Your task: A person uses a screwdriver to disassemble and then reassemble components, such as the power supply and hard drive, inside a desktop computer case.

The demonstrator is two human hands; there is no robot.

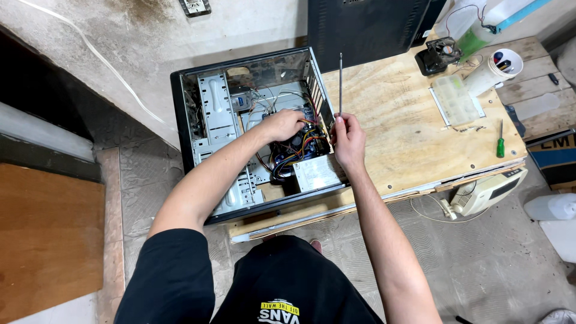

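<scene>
An open black computer case [186,114] lies on its side at the left end of a plywood bench [396,126]. My left hand [283,125] reaches inside it, fingers curled down among coloured cables [294,157] over the board; what it grips is hidden. My right hand [348,138] is shut on a long thin screwdriver [341,84], its shaft pointing away from me along the case's right edge. A silver power supply [318,173] sits in the near corner of the case.
A black case panel [366,27] stands at the back of the bench. A small fan [441,54], a clear parts box [456,99], a white cup [501,69] and a green screwdriver [500,144] lie to the right. A white device [489,191] sits below the bench edge.
</scene>
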